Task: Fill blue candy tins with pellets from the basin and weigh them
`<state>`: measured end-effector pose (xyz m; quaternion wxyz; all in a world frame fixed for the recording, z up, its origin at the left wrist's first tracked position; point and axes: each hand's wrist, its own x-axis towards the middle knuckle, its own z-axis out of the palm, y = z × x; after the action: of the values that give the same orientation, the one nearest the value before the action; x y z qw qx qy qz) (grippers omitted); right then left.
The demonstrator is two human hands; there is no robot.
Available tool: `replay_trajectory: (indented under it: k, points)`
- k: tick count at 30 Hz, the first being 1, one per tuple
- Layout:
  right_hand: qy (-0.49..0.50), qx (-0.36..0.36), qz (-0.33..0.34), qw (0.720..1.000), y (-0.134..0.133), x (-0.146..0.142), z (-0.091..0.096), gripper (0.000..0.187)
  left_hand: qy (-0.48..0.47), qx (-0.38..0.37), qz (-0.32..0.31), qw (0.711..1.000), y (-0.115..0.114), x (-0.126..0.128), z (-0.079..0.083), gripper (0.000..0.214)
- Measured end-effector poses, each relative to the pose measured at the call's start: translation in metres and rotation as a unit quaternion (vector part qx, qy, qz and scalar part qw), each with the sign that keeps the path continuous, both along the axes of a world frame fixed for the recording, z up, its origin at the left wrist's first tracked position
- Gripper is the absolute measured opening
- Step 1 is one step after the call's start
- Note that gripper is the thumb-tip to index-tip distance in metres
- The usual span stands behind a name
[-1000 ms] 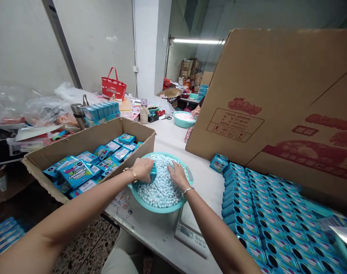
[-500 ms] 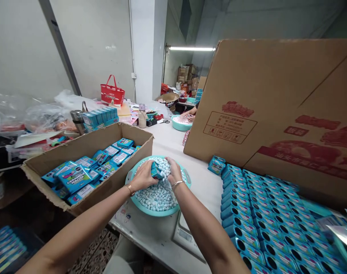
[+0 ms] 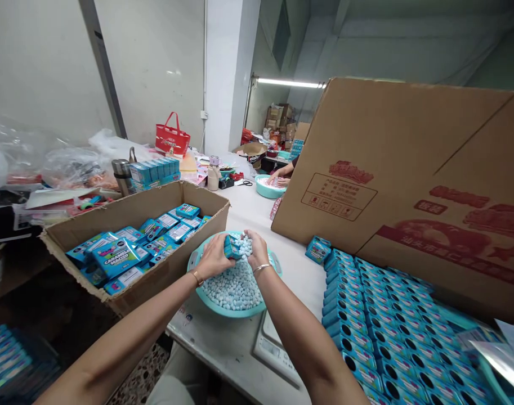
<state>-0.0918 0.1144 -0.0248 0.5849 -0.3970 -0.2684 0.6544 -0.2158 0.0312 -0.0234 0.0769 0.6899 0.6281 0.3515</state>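
A teal bowl (image 3: 193,264) full of small pale blue candies (image 3: 233,287) rests on a white scale (image 3: 273,343) at the table's front. Over the bowl my left hand (image 3: 214,256) grips a small blue box (image 3: 230,246). Cupped against the box, my right hand (image 3: 255,247) holds a heap of the candies. Both hands are closed and touch each other above the pile.
An open carton (image 3: 155,202) of blue printed boxes stands at the left. Rows of open blue boxes (image 3: 379,315) cover the table on the right, before a large tilted cardboard box (image 3: 409,180). Another person's hands (image 3: 280,177) work at a far teal bowl (image 3: 267,190).
Both hands came up out of the candies and drew together. My left hand lifted the blue box clear of the pile and my right hand brought a scoop of candies against it.
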Motion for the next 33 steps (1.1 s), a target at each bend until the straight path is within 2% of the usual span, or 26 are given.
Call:
replay_trajectory:
  k: [10, 19, 24, 28, 33]
  points:
    - [0.006, 0.029, 0.021, 0.999, -0.003, -0.007, 0.011, 0.007, 0.009, -0.011, 0.001, 1.0, 0.0, -0.006, 0.006, 0.066]
    - [0.0, 0.048, 0.048, 0.998, -0.007, -0.009, 0.018, 0.009, -0.045, -0.003, -0.04, 0.998, -0.003, -0.008, 0.002, 0.072]
    - [-0.007, 0.063, 0.054, 0.997, -0.011, -0.009, 0.024, 0.015, -0.065, 0.008, -0.031, 0.997, -0.002, -0.008, 0.002, 0.07]
    - [-0.015, 0.053, 0.057, 0.997, -0.016, -0.007, 0.024, 0.021, -0.064, 0.019, -0.024, 0.997, -0.003, -0.009, 0.003, 0.068]
    - [-0.024, 0.023, 0.036, 0.999, -0.018, -0.006, 0.021, 0.015, -0.055, 0.028, -0.034, 0.998, -0.002, -0.008, 0.005, 0.068]
